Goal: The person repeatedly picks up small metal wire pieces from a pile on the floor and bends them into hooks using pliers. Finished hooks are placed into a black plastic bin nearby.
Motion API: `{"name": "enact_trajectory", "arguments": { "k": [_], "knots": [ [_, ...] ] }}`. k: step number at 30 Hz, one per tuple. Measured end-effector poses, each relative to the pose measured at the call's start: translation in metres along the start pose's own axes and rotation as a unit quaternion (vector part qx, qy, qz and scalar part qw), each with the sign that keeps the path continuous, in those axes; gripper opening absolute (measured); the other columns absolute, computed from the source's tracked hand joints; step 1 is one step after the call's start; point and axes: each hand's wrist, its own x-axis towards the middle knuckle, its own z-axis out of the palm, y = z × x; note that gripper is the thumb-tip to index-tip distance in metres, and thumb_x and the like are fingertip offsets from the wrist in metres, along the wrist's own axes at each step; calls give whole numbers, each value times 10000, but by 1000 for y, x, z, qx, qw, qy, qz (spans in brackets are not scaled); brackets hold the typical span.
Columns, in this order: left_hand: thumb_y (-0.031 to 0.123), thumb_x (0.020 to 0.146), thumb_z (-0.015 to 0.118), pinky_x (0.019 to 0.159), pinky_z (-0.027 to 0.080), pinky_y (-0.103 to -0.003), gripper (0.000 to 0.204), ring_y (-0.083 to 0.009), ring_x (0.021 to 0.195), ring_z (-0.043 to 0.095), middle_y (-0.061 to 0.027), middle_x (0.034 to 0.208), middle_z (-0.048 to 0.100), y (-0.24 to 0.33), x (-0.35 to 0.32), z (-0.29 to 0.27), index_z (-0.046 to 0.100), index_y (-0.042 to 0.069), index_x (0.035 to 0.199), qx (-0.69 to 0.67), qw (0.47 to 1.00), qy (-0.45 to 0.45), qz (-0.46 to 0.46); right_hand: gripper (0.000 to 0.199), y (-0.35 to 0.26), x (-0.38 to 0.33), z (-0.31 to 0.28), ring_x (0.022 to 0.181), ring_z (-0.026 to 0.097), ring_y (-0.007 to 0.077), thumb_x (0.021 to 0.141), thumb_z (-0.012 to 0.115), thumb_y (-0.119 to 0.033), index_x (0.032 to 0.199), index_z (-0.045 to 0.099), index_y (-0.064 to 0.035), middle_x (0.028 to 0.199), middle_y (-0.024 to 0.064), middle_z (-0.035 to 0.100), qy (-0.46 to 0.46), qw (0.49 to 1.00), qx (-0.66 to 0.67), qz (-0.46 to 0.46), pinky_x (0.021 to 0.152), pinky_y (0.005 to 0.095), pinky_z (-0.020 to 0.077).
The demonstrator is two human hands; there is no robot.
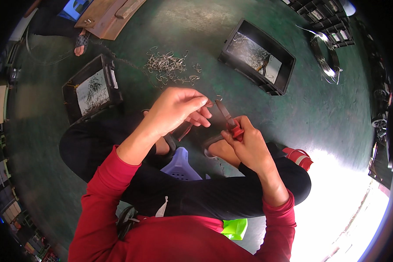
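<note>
Head camera gives me the left hand (179, 109), its fingers pinched together on a thin wire piece (219, 97), to the near right of the hook pile (165, 62). I have the right hand (252, 144) with fingers wrapped round red-handled pliers (226, 114), their tip beside the piece's curved end; whether they bite it, I cannot tell. I judge the work well under way: the pile holds many bent pieces, and this bent one has yet to join them. Far right of the pile lies a wire coil (317, 50); how many pieces remain is unclear.
</note>
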Motion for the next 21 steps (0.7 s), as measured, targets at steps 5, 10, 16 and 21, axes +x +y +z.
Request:
{"name": "enact_trajectory", "arguments": {
  "k": [5, 10, 16, 21],
  "knots": [
    [200, 982, 529, 641, 533, -266, 278, -227, 761, 714, -129, 860, 676, -1, 0, 1, 623, -54, 1044, -7, 1000, 2, 3, 349, -1, 1, -1, 814, 624, 364, 846, 700, -222, 1035, 523, 12, 803, 200, 644, -18, 1000, 15, 13, 811, 395, 447],
    [208, 985, 527, 646, 535, -266, 279, -229, 761, 713, -127, 864, 677, -1, -1, 3, 621, -49, 1038, 2, 1000, 5, 6, 364, -2, 1, 0, 822, 620, 429, 833, 702, -226, 1031, 520, 20, 790, 231, 645, -16, 999, 42, 14, 867, 426, 427],
    [254, 1013, 465, 645, 531, -261, 333, -193, 717, 691, -101, 831, 664, -4, -3, 6, 623, -39, 1027, -4, 1000, -9, 20, 314, -3, 0, 0, 766, 643, 276, 878, 681, -206, 1039, 539, 23, 825, 184, 650, -10, 999, -29, 29, 731, 360, 486],
    [271, 1030, 416, 577, 491, -234, 369, -114, 607, 612, -37, 723, 612, -8, -4, 9, 624, -20, 942, 27, 998, -34, 41, 285, -8, 2, 1, 738, 622, 382, 871, 677, -188, 967, 512, 23, 790, 211, 635, 39, 999, -17, 0, 692, 396, 475]
  ]
}}
